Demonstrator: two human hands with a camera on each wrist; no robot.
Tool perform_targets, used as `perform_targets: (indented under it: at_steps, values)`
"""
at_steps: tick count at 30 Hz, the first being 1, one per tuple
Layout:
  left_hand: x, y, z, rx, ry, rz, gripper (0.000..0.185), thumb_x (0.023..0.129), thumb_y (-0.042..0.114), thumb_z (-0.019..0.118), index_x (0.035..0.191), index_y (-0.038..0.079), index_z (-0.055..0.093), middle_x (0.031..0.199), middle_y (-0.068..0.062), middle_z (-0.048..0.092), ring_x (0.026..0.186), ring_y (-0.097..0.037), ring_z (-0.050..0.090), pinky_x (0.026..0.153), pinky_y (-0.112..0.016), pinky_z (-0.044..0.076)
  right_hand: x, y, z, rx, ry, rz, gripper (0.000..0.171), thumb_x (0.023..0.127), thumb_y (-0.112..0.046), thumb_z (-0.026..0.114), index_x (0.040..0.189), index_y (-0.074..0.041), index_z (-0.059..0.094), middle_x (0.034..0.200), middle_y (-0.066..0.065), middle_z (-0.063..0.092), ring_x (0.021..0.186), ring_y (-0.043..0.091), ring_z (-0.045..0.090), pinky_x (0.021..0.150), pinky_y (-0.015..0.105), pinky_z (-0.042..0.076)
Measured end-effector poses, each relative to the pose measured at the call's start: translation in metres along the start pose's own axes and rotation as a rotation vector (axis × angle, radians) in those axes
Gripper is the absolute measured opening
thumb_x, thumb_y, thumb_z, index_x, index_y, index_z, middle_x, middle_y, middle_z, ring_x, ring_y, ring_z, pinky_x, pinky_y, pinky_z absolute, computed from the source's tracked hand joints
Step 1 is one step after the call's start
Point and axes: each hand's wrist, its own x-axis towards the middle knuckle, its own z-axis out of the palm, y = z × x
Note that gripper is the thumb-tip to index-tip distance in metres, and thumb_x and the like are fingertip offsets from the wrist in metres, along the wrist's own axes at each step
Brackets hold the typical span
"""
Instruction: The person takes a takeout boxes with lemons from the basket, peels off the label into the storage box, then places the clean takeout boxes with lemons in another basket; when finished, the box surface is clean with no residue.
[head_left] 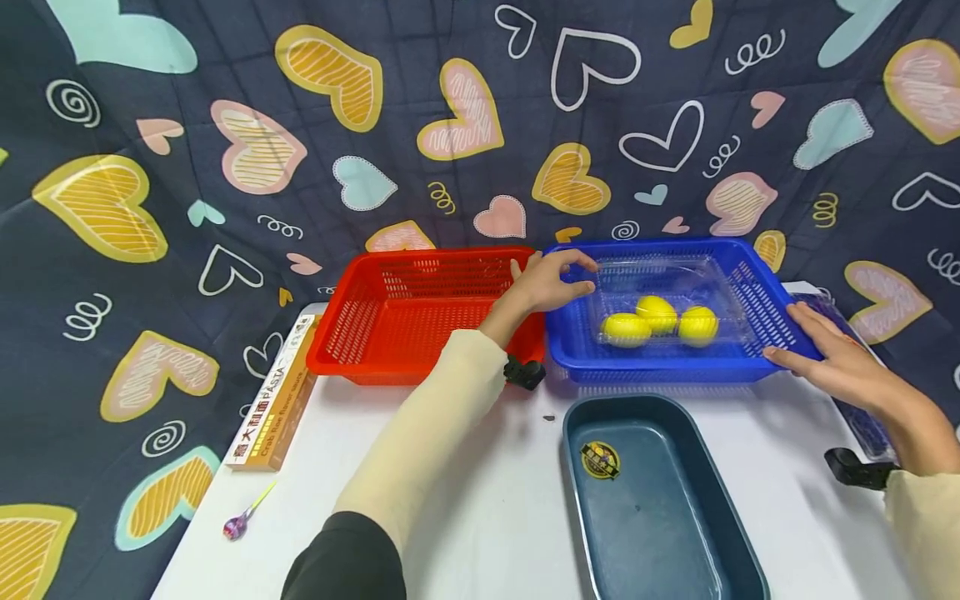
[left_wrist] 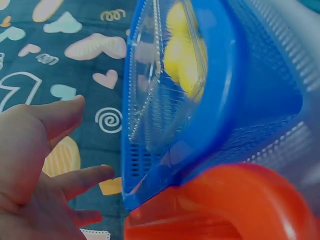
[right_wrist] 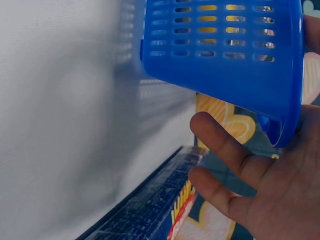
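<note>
A pasta box (head_left: 273, 400) lies along the table's (head_left: 465, 500) left edge, and its side reads "PASTA" in capitals beside Chinese characters; smaller print there is too blurred to read. Below it lies a small purple-ended stick (head_left: 242, 521). A round yellow sticker (head_left: 600, 459) sits inside the dark tray (head_left: 660, 533) near the front, its writing too small to make out.

The blue basket (head_left: 750, 287) stands at the back of the table, touching the red basket (head_left: 397, 312) on its left. Inside it a clear plastic box (head_left: 660, 287) holds three lemons (head_left: 657, 321).

The left hand (head_left: 551, 282) is at the blue basket's back left corner, fingers loosely spread over the rim; the left wrist view shows them straight and just apart from the rim. The right hand (head_left: 832, 354) lies at the basket's right front corner, fingers extended along and under its edge, relaxed, not curled round it. A blue packet (right_wrist: 150, 210) lies just beside that hand, at the table's right edge.
</note>
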Motion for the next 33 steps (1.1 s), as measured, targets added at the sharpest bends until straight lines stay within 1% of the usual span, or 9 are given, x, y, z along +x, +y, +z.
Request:
perform_targets:
  at_steps: [4, 6, 8, 11, 13, 18, 21, 25, 33]
  values:
    - [-0.015, -0.005, -0.003, -0.026, 0.052, 0.024, 0.033, 0.098, 0.035, 0.065, 0.130, 0.030, 0.064, 0.147, 0.001, 0.059, 0.143, -0.030, 0.044, 0.119, -0.075, -0.007, 0.000, 0.000, 0.002, 0.005, 0.031, 0.003, 0.093, 0.103, -0.047, 0.048, 0.160, 0.000, -0.008, 0.165, 0.030, -0.016, 0.150, 0.059, -0.013, 0.110, 0.083, 0.001]
    - [-0.022, -0.008, -0.005, -0.037, 0.077, 0.032, 0.034, 0.098, 0.034, 0.065, 0.131, 0.030, 0.064, 0.146, 0.001, 0.060, 0.144, -0.033, 0.042, 0.119, -0.075, -0.005, 0.000, 0.000, 0.002, 0.005, 0.047, 0.012, 0.093, 0.103, -0.047, 0.049, 0.160, 0.001, -0.008, 0.165, 0.030, -0.016, 0.149, 0.059, -0.013, 0.110, 0.083, 0.001]
    - [-0.030, -0.011, -0.007, -0.047, 0.097, 0.030, 0.034, 0.098, 0.034, 0.065, 0.132, 0.031, 0.064, 0.146, 0.002, 0.060, 0.148, -0.037, 0.036, 0.119, -0.075, -0.003, 0.000, 0.000, 0.003, 0.003, 0.060, 0.020, 0.094, 0.103, -0.047, 0.049, 0.159, 0.001, -0.008, 0.165, 0.030, -0.017, 0.149, 0.059, -0.013, 0.111, 0.083, 0.000]
    - [-0.044, -0.016, -0.010, -0.059, 0.112, 0.014, 0.036, 0.099, 0.035, 0.065, 0.135, 0.032, 0.062, 0.150, 0.003, 0.057, 0.154, -0.046, 0.022, 0.120, -0.074, -0.004, 0.000, 0.000, 0.004, 0.002, 0.065, 0.021, 0.093, 0.103, -0.046, 0.048, 0.159, 0.001, -0.009, 0.165, 0.029, -0.018, 0.150, 0.058, -0.014, 0.112, 0.082, -0.002]
    - [-0.053, -0.022, -0.012, -0.070, 0.136, 0.003, 0.037, 0.098, 0.035, 0.065, 0.136, 0.032, 0.062, 0.151, 0.003, 0.056, 0.155, -0.048, 0.018, 0.120, -0.074, -0.004, 0.000, 0.000, 0.006, 0.001, 0.067, 0.017, 0.093, 0.103, -0.046, 0.048, 0.159, 0.002, -0.009, 0.165, 0.029, -0.018, 0.150, 0.057, -0.015, 0.112, 0.081, -0.004]
    - [-0.075, -0.040, -0.012, -0.107, 0.194, -0.008, 0.040, 0.098, 0.033, 0.065, 0.137, 0.030, 0.061, 0.148, 0.001, 0.059, 0.155, -0.050, 0.017, 0.120, -0.073, -0.005, 0.000, -0.003, 0.008, 0.001, 0.057, 0.024, 0.093, 0.103, -0.047, 0.047, 0.158, 0.002, -0.011, 0.164, 0.029, -0.020, 0.150, 0.057, -0.016, 0.111, 0.082, -0.004]
    - [-0.085, -0.049, -0.012, -0.126, 0.223, -0.008, 0.040, 0.098, 0.033, 0.065, 0.138, 0.029, 0.061, 0.146, -0.002, 0.061, 0.155, -0.049, 0.016, 0.120, -0.073, -0.007, 0.000, -0.003, 0.008, 0.000, 0.058, 0.025, 0.093, 0.103, -0.046, 0.046, 0.158, 0.002, -0.011, 0.164, 0.029, -0.020, 0.150, 0.057, -0.016, 0.111, 0.082, -0.004]
    - [-0.100, -0.059, -0.013, -0.140, 0.263, -0.028, 0.041, 0.097, 0.034, 0.065, 0.138, 0.030, 0.061, 0.145, -0.001, 0.062, 0.155, -0.049, 0.016, 0.120, -0.072, -0.007, 0.001, -0.002, 0.007, -0.001, 0.060, 0.021, 0.093, 0.103, -0.046, 0.047, 0.158, 0.003, -0.010, 0.165, 0.029, -0.019, 0.150, 0.057, -0.015, 0.111, 0.082, -0.003]
    - [-0.124, -0.077, -0.019, -0.124, 0.318, -0.045, 0.041, 0.097, 0.032, 0.066, 0.138, 0.032, 0.061, 0.141, 0.001, 0.064, 0.156, -0.047, 0.014, 0.120, -0.073, -0.007, 0.002, -0.001, 0.007, -0.014, 0.063, 0.018, 0.093, 0.103, -0.048, 0.047, 0.158, 0.002, -0.009, 0.165, 0.030, -0.017, 0.149, 0.059, -0.013, 0.110, 0.083, -0.001]
